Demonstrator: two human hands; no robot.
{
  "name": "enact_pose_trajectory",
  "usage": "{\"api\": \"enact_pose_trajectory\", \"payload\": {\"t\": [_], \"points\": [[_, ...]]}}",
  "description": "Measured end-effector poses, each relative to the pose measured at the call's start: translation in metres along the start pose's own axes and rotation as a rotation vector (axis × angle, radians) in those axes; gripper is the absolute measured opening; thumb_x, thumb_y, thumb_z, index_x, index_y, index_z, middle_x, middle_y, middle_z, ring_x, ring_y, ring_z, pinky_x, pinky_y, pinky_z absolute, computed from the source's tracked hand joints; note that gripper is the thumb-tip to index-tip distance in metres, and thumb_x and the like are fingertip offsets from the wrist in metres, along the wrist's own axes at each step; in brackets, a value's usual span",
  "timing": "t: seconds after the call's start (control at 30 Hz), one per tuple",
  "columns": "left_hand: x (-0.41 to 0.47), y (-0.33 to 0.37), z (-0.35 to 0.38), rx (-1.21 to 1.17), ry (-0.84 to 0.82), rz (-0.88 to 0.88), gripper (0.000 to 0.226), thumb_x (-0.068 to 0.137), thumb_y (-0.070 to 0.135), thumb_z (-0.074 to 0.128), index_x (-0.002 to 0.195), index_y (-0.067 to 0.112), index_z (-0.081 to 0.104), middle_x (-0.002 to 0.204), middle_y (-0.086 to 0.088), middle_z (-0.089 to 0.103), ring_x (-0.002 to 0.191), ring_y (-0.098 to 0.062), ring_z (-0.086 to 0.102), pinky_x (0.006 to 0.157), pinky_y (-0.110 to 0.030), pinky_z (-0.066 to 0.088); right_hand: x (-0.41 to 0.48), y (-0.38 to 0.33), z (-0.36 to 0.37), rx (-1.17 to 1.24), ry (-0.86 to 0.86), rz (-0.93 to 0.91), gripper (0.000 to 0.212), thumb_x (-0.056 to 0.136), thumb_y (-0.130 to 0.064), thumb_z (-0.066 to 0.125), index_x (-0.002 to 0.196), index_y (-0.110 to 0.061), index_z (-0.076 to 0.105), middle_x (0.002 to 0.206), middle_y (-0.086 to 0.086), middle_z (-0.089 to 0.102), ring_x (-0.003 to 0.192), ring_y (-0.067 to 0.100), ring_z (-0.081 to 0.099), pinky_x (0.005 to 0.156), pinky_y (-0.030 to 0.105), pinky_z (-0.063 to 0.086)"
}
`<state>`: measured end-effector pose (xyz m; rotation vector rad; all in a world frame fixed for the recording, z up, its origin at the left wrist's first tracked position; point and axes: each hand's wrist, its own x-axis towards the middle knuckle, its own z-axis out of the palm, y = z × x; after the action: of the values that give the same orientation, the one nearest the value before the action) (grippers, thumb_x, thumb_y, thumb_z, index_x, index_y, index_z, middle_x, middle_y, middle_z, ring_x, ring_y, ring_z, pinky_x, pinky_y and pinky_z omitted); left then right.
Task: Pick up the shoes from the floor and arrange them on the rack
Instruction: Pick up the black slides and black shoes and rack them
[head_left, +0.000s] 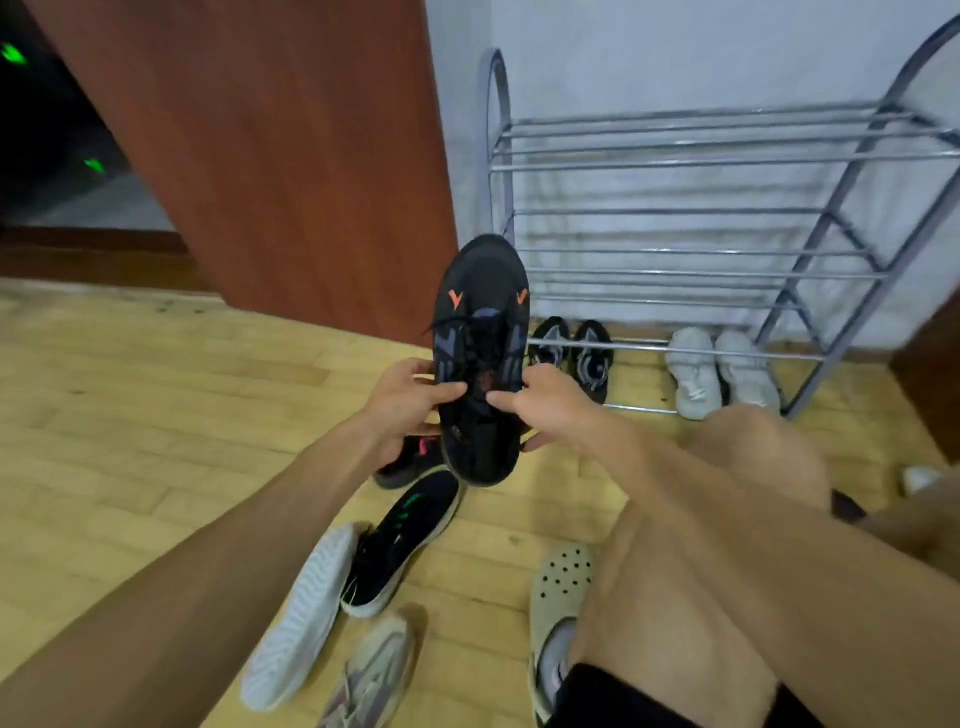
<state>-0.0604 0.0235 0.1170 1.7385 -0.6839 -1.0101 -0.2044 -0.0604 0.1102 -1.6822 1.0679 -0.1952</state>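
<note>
I hold a black sneaker with orange marks (483, 291) in the air, toe pointing at the metal shoe rack (675, 156). My left hand (410, 400) grips its left side and my right hand (550, 405) grips its right side. On the rack's bottom tier sit a black-and-grey pair (571, 353) and a white pair (722, 371). Its upper tiers are bare. On the floor below my hands lie another black shoe with a pink mark (410, 465), a black shoe with green marks (400, 540), a white-soled shoe on its side (301, 613) and a grey sneaker (374, 675).
A brown wooden door (270, 156) stands left of the rack, against the white wall. My bare knees (753, 447) fill the right foreground, with a beige perforated clog (561, 582) on my foot. The floor is light wood parquet (130, 389).
</note>
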Motion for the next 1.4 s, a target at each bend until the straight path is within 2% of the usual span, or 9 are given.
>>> {"api": "enact_pose_trajectory", "payload": {"t": [0.1, 0.23, 0.37, 0.63, 0.83, 0.93, 1.07, 1.2, 1.4], "points": [[-0.003, 0.058, 0.025, -0.006, -0.029, 0.142, 0.028, 0.089, 0.017, 0.066, 0.115, 0.008, 0.061, 0.107, -0.007, 0.068, 0.082, -0.016, 0.064, 0.065, -0.028, 0.052, -0.018, -0.025, -0.052, 0.134, 0.121, -0.061, 0.024, 0.093, -0.024, 0.062, 0.114, -0.012, 0.064, 0.11, 0.01, 0.069, 0.093, 0.031, 0.068, 0.071, 0.043, 0.062], [-0.013, 0.121, 0.063, 0.078, -0.185, 0.234, 0.048, 0.083, 0.042, 0.067, 0.127, 0.027, 0.059, 0.119, 0.001, 0.069, 0.108, -0.02, 0.065, 0.093, -0.04, 0.051, -0.053, -0.047, -0.12, 0.285, 0.264, -0.127, 0.01, 0.096, -0.015, 0.058, 0.094, -0.008, 0.064, 0.085, 0.01, 0.066, 0.059, 0.025, 0.064, 0.049, 0.031, 0.059], [-0.027, 0.163, 0.11, 0.26, -0.321, 0.274, 0.061, 0.074, 0.055, 0.071, 0.127, 0.028, 0.057, 0.119, 0.005, 0.067, 0.107, -0.016, 0.064, 0.08, -0.034, 0.056, -0.073, -0.044, -0.179, 0.345, 0.383, -0.157, 0.019, 0.096, -0.012, 0.057, 0.109, 0.0, 0.064, 0.095, 0.016, 0.067, 0.043, 0.019, 0.065, 0.042, 0.025, 0.054], [-0.044, 0.184, 0.224, 0.4, -0.312, 0.356, 0.024, 0.072, 0.02, 0.082, 0.08, 0.017, 0.06, 0.088, -0.005, 0.069, 0.084, -0.024, 0.067, 0.073, -0.039, 0.058, -0.115, 0.019, -0.268, 0.269, 0.447, -0.193, 0.021, 0.093, -0.022, 0.063, 0.107, -0.008, 0.068, 0.092, 0.007, 0.073, 0.067, 0.021, 0.071, 0.063, 0.037, 0.063], [-0.055, 0.155, 0.307, 0.307, -0.482, 0.153, 0.019, 0.076, 0.002, 0.075, 0.09, 0.007, 0.064, 0.087, -0.005, 0.069, 0.074, -0.019, 0.064, 0.056, -0.029, 0.054, -0.159, 0.11, -0.318, 0.378, 0.411, -0.087, 0.023, 0.094, -0.03, 0.06, 0.101, -0.011, 0.071, 0.087, 0.002, 0.075, 0.072, 0.018, 0.073, 0.062, 0.029, 0.058], [-0.057, 0.122, 0.347, 0.351, -0.511, 0.088, 0.02, 0.077, -0.001, 0.073, 0.089, 0.011, 0.062, 0.087, -0.003, 0.068, 0.079, -0.02, 0.061, 0.067, -0.033, 0.053, -0.172, 0.17, -0.333, 0.391, 0.488, 0.037, 0.024, 0.095, -0.027, 0.059, 0.108, -0.009, 0.068, 0.095, 0.006, 0.073, 0.082, 0.022, 0.072, 0.073, 0.035, 0.061], [-0.057, 0.074, 0.396, 0.359, -0.585, -0.021, 0.028, 0.078, -0.001, 0.072, 0.101, 0.009, 0.061, 0.091, -0.003, 0.066, 0.079, -0.016, 0.058, 0.059, -0.03, 0.045, -0.192, 0.252, -0.34, 0.332, 0.484, 0.263, 0.031, 0.095, -0.02, 0.059, 0.121, -0.003, 0.062, 0.112, 0.014, 0.069, 0.09, 0.025, 0.071, 0.08, 0.036, 0.06], [-0.059, 0.023, 0.436, 0.345, -0.608, -0.19, 0.039, 0.075, 0.003, 0.077, 0.111, 0.005, 0.062, 0.111, -0.008, 0.069, 0.104, -0.028, 0.063, 0.087, -0.044, 0.054, -0.213, 0.319, -0.329, 0.334, 0.443, 0.456, 0.036, 0.095, -0.018, 0.059, 0.127, -0.001, 0.058, 0.116, 0.016, 0.067, 0.097, 0.029, 0.069, 0.081, 0.035, 0.06], [-0.051, -0.042, 0.452, 0.386, -0.577, -0.281, 0.03, 0.084, 0.004, 0.069, 0.112, 0.006, 0.059, 0.11, -0.006, 0.063, 0.102, -0.024, 0.058, 0.073, -0.036, 0.047, -0.216, 0.4, -0.288, 0.408, 0.526, 0.659, 0.033, 0.094, -0.015, 0.059, 0.121, 0.003, 0.059, 0.101, 0.013, 0.064, 0.089, 0.024, 0.064, 0.07, 0.031, 0.058]]}}
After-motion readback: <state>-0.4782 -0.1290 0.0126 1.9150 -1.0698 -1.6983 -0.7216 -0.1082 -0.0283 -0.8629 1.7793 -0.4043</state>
